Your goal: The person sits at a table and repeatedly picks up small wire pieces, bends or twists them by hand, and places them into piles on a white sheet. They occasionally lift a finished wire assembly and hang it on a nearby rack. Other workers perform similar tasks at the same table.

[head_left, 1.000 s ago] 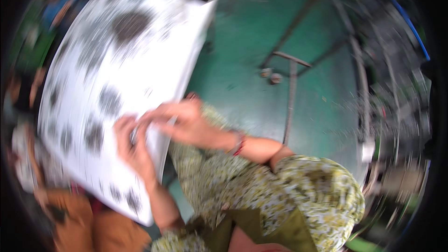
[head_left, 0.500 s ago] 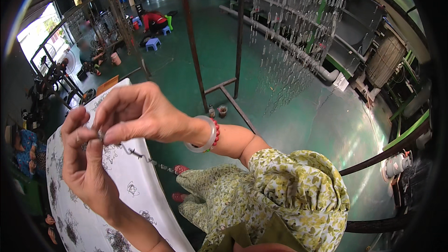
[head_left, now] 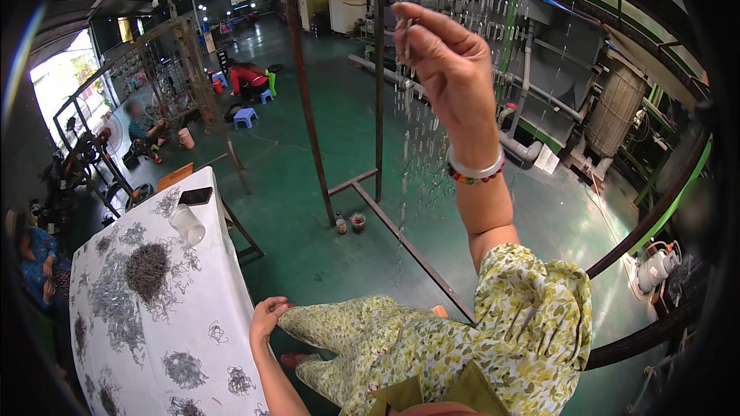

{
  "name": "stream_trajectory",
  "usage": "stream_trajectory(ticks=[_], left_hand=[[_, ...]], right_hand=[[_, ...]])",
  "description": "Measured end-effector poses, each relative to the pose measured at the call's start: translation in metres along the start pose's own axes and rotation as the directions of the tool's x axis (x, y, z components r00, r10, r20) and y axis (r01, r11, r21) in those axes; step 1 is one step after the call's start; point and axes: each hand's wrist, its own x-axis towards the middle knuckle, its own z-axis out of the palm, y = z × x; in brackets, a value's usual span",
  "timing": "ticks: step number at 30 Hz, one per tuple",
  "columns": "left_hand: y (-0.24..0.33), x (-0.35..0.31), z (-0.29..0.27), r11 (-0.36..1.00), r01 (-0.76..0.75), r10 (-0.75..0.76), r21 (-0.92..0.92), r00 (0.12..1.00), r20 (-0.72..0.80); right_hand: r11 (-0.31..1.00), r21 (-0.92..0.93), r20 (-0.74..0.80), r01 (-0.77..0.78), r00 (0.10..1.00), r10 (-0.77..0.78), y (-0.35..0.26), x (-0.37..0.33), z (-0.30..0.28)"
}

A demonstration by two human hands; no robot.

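Note:
My right hand (head_left: 455,62) is raised high in front of the metal rack, thumb and fingers pinched on the upper end of a hanging strand of small metal links (head_left: 405,173). The strand drops nearly straight down, and its lower part is faint against the floor. A white bangle (head_left: 475,168) and a beaded bracelet circle that wrist. Low beside the right edge of the white table (head_left: 231,293) is my left hand (head_left: 268,317), its fingers curled; whatever they may hold is hidden. Piles of dark bent wire pieces (head_left: 147,271) and silvery pieces (head_left: 117,304) lie on the table.
A phone (head_left: 195,196) and a clear plastic cup (head_left: 187,225) lie at the table's far end. Many similar strands hang from the rack (head_left: 308,92). Two small containers (head_left: 357,221) stand on the floor by its foot. Other people sit farther back and at the left.
My hands have parted. The right rose from over the table to the rack with the strand; the left dropped to the table's right edge. The view has shifted, showing more of the table.

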Motion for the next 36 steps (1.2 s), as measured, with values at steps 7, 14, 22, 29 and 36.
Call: stream_trajectory(ticks=[7,14,22,29,36], left_hand=[[-0.106,0.012,-0.02,0.962,0.238,-0.219,0.132,0.966,-0.14],[-0.129,0.011,-0.015,0.974,0.029,0.042,0.225,0.951,-0.305],[-0.13,0.004,-0.033,0.993,0.093,-0.076,0.07,0.974,-0.212],[-0.123,0.002,-0.018,0.994,0.011,0.021,0.108,0.959,-0.282],[-0.131,-0.005,-0.024,0.996,0.042,-0.019,0.076,0.959,-0.282]], right_hand=[[0.969,-0.219,-0.226,0.117,0.96,-0.167,-0.052,-0.004,-0.087],[0.856,-0.513,-0.378,0.058,0.88,-0.286,-0.098,-0.002,-0.156],[0.849,-0.519,-0.452,0.103,0.81,-0.374,-0.119,0.035,-0.24],[0.835,-0.505,-0.475,0.219,0.737,-0.481,-0.154,0.094,-0.293],[0.73,-0.68,-0.532,0.073,0.635,-0.559,-0.143,0.137,-0.314]])
